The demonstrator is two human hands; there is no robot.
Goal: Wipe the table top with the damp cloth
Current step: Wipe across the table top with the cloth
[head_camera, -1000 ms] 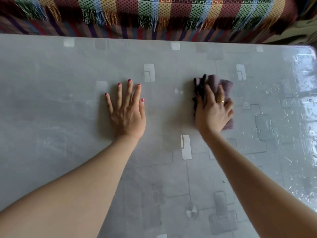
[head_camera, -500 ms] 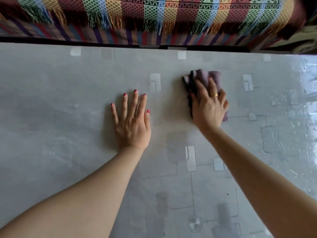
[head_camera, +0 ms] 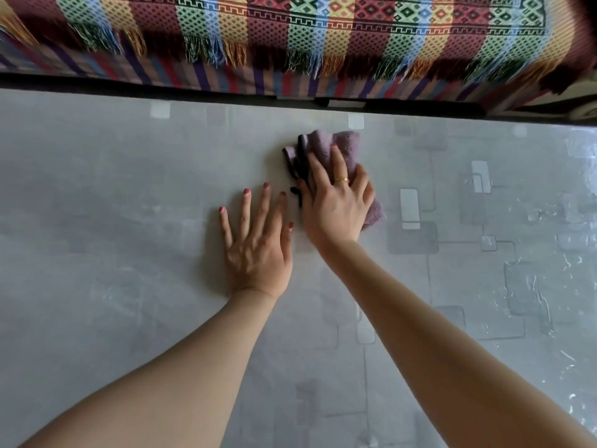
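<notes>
A folded purple cloth [head_camera: 339,147] with dark edges lies on the grey patterned table top [head_camera: 113,195], near its far edge. My right hand [head_camera: 336,202] presses flat on the cloth with straight fingers, covering most of it. My left hand [head_camera: 255,240] rests flat on the table with spread fingers, just left of the right hand and almost touching it. The part of the cloth under my palm is hidden.
A sofa with a colourful fringed woven throw [head_camera: 290,33] stands right behind the table's far edge. Water streaks and droplets [head_camera: 542,286] glisten on the right part of the table, while the left part looks matt.
My right hand has slid the cloth to the left and further away, close to my left hand. The left hand stays planted on the table.
</notes>
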